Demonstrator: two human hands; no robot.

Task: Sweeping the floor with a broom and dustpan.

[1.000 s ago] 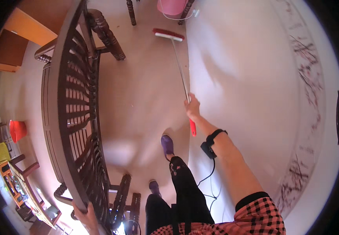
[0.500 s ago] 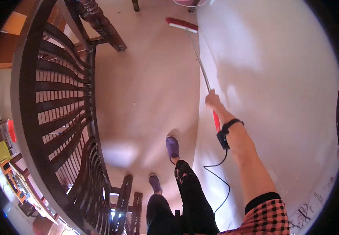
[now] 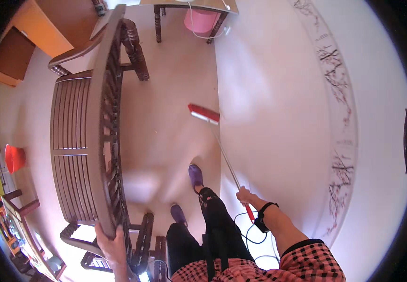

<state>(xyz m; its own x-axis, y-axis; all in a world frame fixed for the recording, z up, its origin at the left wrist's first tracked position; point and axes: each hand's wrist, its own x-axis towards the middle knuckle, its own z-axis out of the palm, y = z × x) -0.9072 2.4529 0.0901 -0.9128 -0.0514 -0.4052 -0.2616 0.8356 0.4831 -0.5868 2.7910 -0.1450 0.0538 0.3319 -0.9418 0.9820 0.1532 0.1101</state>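
My right hand [image 3: 244, 195] is closed round the handle of a broom [image 3: 227, 160], just above its red grip end. The broom's red and white head [image 3: 204, 113] rests on the floor beside the foot of the wall, ahead of my feet. At the lower left, my left hand [image 3: 111, 244] lies on the dark top rail of a slatted wooden bench [image 3: 101, 183], with its fingers over the rail. A black device on a strap sits at my right wrist, and a cable hangs from it.
The bench's back borders the strip of floor [image 3: 166, 103] on the left, and the wall [image 3: 278, 117] borders it on the right. Ahead stands a table [image 3: 194, 5] with a pink bucket [image 3: 199, 21] beneath and a white cord hanging. A red bucket [image 3: 14, 158] stands far left.
The broom head has come back nearer to my feet, and my right hand has moved back with it. My left hand has come into view on the bench rail. The view takes in more ahead.
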